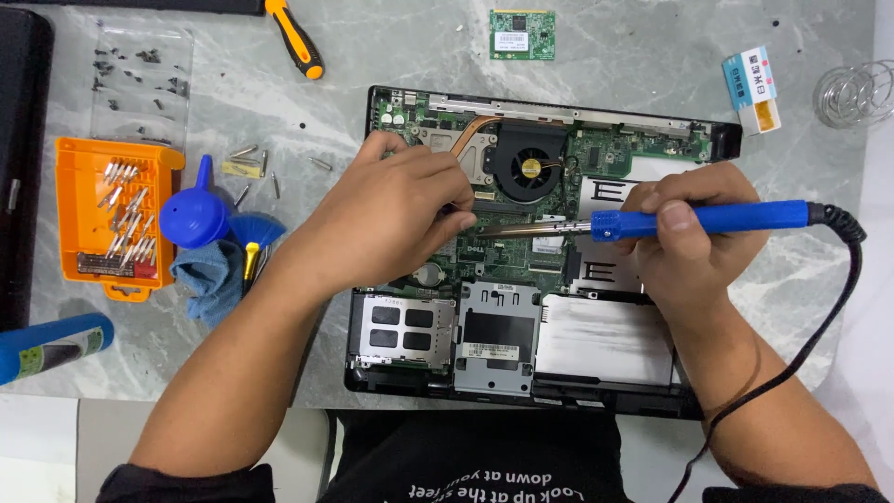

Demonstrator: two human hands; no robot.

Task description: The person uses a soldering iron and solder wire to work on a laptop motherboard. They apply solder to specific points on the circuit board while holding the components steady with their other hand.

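Observation:
An opened laptop (596, 340) lies on the marble table with its green motherboard, black fan (529, 168) and copper heat pipe bare. My right hand (694, 237) grips a blue-handled soldering iron (708, 220); its metal shaft points left, with the tip close to my left hand's fingertips. My left hand (386, 219) rests palm down on the board's left half, fingers curled, and what it pinches is hidden. The iron's black cord (838, 279) curves down along the right.
An orange bit case (112, 219) stands at left beside a blue air blower (196, 214), a blue cloth and a brush. Loose screws lie on a clear sheet (140, 79). An orange-handled screwdriver (296, 39), a small green circuit card (521, 34), a small box (752, 90) and a wire stand (857, 93) sit farther back.

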